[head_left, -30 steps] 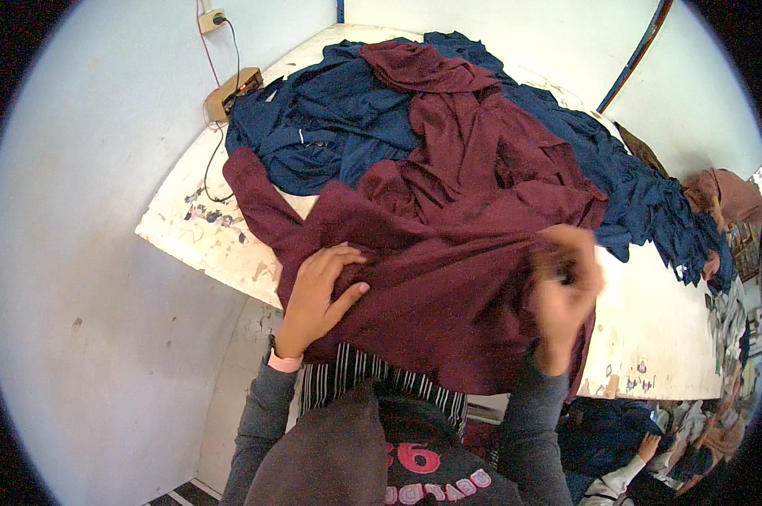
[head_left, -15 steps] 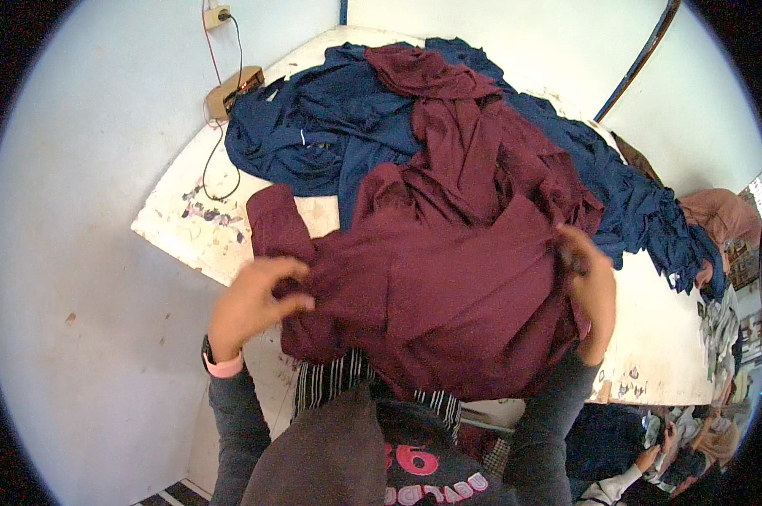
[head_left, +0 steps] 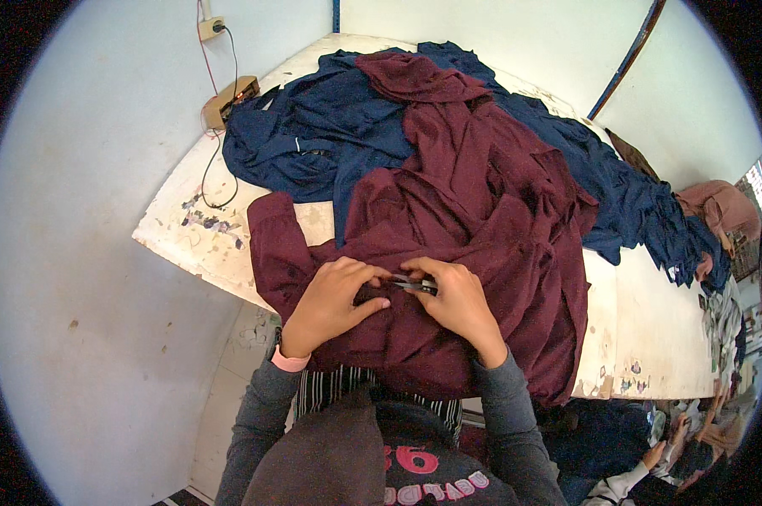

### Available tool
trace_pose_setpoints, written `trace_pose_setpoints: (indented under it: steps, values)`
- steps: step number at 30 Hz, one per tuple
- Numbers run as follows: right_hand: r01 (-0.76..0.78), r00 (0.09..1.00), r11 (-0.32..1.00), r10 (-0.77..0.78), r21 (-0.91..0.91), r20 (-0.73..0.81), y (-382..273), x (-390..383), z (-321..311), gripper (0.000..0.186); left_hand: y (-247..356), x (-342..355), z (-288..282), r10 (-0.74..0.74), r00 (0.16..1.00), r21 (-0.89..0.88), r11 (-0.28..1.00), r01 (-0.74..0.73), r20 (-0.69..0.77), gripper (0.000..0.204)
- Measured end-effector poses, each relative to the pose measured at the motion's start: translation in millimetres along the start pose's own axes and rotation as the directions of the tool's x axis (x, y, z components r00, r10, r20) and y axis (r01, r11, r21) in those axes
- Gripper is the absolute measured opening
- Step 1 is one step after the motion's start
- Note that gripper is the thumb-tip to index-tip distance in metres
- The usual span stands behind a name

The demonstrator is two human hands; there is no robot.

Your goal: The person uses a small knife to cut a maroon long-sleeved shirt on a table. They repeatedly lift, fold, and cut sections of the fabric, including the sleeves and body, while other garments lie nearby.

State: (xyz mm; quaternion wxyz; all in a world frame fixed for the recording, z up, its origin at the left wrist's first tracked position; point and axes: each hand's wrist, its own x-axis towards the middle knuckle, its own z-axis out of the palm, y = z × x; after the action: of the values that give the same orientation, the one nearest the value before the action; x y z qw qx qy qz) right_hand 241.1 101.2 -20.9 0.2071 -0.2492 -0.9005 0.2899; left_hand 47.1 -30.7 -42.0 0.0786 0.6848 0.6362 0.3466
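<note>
A maroon garment (head_left: 533, 295) lies bunched across the near part of the table and hangs over its front edge against me. My right hand (head_left: 462, 302) is closed around small dark thread snips (head_left: 415, 287), their tips pointing left over the cloth. Close by, my left hand (head_left: 335, 299) pinches a fold of the maroon garment, its fingertips almost meeting the snips. What lies between the blades is too small to make out. One maroon sleeve (head_left: 277, 232) extends to the left of my left hand.
Dark blue garments (head_left: 330, 118) are heaped behind the maroon cloth and trail to the right. On the white table (head_left: 174, 198), a brown power box (head_left: 231, 101) with a cable sits at the far left. Another person's hand (head_left: 653, 455) shows at the lower right.
Both hands have come inward from the garment's sides and now meet at its middle. The left hand has taken hold of the cloth; the snips have turned toward it in the right hand.
</note>
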Motion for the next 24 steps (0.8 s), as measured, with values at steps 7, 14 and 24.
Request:
trace_pose_setpoints:
  steps: [7,14,24]
  values:
    - [-0.096,0.991,0.719,0.137,0.688,-0.005,3.6,-17.9,-8.2,0.023,5.3,-5.3,0.3,0.005,1.0,-0.384,0.923,-0.01,-0.014,0.033]
    - [0.113,0.928,0.984,-0.056,0.136,-0.368,-37.5,-27.6,-24.0,0.036,49.2,-20.4,-1.3,-0.499,0.818,-0.914,0.114,0.389,0.286,0.036]
    - [0.311,0.894,0.923,-0.365,-0.227,-0.26,-45.3,-41.3,-31.3,0.017,61.6,-25.2,-8.4,-0.519,0.827,-0.917,0.183,0.354,0.216,0.04]
